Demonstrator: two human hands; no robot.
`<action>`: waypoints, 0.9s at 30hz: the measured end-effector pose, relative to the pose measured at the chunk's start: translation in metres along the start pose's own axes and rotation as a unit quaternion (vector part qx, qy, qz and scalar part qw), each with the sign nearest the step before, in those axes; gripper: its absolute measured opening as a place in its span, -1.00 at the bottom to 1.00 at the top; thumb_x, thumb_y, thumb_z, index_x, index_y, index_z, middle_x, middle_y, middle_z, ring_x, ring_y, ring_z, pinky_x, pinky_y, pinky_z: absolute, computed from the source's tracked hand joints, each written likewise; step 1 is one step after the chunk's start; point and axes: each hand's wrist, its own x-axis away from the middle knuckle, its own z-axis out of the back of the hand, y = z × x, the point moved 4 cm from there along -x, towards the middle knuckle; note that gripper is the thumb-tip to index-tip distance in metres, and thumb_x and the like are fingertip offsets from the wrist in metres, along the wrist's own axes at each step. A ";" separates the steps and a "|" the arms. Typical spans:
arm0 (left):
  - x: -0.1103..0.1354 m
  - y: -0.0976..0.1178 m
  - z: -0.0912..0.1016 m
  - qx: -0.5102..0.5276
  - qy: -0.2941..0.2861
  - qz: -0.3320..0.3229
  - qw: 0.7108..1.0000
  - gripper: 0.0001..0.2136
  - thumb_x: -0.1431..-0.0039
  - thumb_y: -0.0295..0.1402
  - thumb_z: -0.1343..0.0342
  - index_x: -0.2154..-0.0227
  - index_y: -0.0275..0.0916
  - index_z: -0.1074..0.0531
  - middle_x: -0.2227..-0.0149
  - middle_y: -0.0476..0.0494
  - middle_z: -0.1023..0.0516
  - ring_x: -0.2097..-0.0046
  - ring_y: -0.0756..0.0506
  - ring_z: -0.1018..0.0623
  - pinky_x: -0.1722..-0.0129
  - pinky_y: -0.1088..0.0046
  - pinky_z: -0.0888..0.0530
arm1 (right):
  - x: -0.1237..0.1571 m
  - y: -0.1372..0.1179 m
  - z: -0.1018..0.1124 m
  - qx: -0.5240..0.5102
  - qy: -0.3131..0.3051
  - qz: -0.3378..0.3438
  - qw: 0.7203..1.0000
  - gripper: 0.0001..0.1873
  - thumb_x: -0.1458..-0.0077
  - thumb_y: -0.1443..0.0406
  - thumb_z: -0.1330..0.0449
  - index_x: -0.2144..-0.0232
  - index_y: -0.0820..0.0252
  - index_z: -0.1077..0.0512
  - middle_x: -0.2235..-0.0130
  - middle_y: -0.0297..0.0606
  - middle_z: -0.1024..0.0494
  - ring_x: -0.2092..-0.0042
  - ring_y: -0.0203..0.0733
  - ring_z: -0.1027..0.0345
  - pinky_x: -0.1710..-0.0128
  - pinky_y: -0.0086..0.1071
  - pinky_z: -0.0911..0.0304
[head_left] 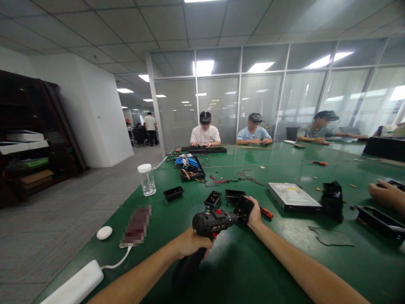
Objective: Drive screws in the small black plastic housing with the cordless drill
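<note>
My left hand (192,244) grips the handle of a black electric screwdriver (211,223) with a red switch, its nose pointing right. My right hand (255,213) holds a small black plastic part (243,209) upright on the green table (240,261), right at the tool's tip. An orange-handled screwdriver (266,213) lies just behind my right hand. Two small black frames (213,198) (234,194) rest on the table a little farther away.
A clear jar with white lid (147,180), a black tray (173,193), an optical drive (292,196), a black block (332,200) and a phone (136,226) with white power strip (74,286) lie around. Another person's hand (384,194) rests at right. Three people sit across the table.
</note>
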 end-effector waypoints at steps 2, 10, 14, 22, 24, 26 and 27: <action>0.000 0.000 0.000 -0.001 -0.002 -0.005 1.000 -0.88 0.24 -0.50 0.00 0.53 -0.32 -0.34 0.65 0.04 -0.29 0.61 0.04 -0.31 0.59 0.51 -0.25 | -0.001 0.003 0.000 -0.007 -0.006 -0.036 0.999 -0.74 0.18 0.11 -0.07 0.49 0.14 -0.42 0.54 -0.38 -0.47 0.50 -0.18 -0.34 0.50 -0.32 -0.23; 0.000 0.001 -0.002 -0.002 -0.014 -0.011 1.000 -0.88 0.23 -0.52 0.01 0.52 -0.33 -0.34 0.65 0.05 -0.29 0.61 0.05 -0.31 0.59 0.52 -0.23 | -0.002 0.003 0.000 -0.012 -0.010 -0.037 0.999 -0.76 0.18 0.12 -0.07 0.51 0.13 -0.42 0.55 -0.39 -0.47 0.50 -0.20 -0.33 0.50 -0.33 -0.22; 0.000 0.002 -0.002 0.001 -0.014 -0.007 1.000 -0.87 0.24 -0.52 0.01 0.51 -0.32 -0.33 0.63 0.05 -0.29 0.60 0.05 -0.31 0.59 0.52 -0.24 | 0.001 0.001 -0.003 -0.006 -0.010 -0.031 0.999 -0.75 0.17 0.11 -0.07 0.51 0.12 -0.42 0.55 -0.38 -0.47 0.48 -0.17 -0.35 0.47 -0.30 -0.24; 0.000 -0.001 0.000 -0.005 -0.008 -0.004 1.000 -0.87 0.23 -0.48 0.00 0.50 -0.32 -0.35 0.64 0.05 -0.29 0.60 0.04 -0.32 0.58 0.50 -0.25 | -0.001 0.003 0.000 -0.016 -0.005 -0.037 0.999 -0.77 0.17 0.13 -0.07 0.51 0.13 -0.42 0.54 -0.38 -0.48 0.48 -0.18 -0.35 0.45 -0.32 -0.23; -0.001 -0.002 0.001 -0.009 -0.008 -0.014 1.000 -0.86 0.24 -0.48 0.00 0.50 -0.33 -0.35 0.62 0.04 -0.30 0.59 0.03 -0.32 0.57 0.49 -0.26 | -0.004 0.005 0.002 -0.025 -0.006 -0.047 0.999 -0.77 0.18 0.14 -0.08 0.51 0.13 -0.42 0.54 -0.40 -0.48 0.49 -0.20 -0.34 0.46 -0.34 -0.23; -0.001 -0.003 0.001 -0.013 -0.007 -0.014 1.000 -0.85 0.25 -0.48 0.00 0.49 -0.33 -0.35 0.60 0.03 -0.32 0.59 0.03 -0.33 0.57 0.49 -0.26 | -0.006 0.007 0.003 -0.033 -0.007 -0.054 0.998 -0.77 0.19 0.14 -0.08 0.50 0.13 -0.43 0.53 -0.41 -0.48 0.48 -0.21 -0.34 0.47 -0.35 -0.23; -0.001 -0.003 0.001 -0.014 -0.005 -0.013 1.000 -0.84 0.25 -0.49 0.00 0.49 -0.33 -0.35 0.59 0.02 -0.32 0.59 0.04 -0.33 0.57 0.50 -0.25 | -0.007 0.008 0.004 -0.035 -0.007 -0.057 0.998 -0.77 0.19 0.14 -0.08 0.50 0.13 -0.43 0.53 -0.41 -0.48 0.48 -0.22 -0.34 0.47 -0.36 -0.23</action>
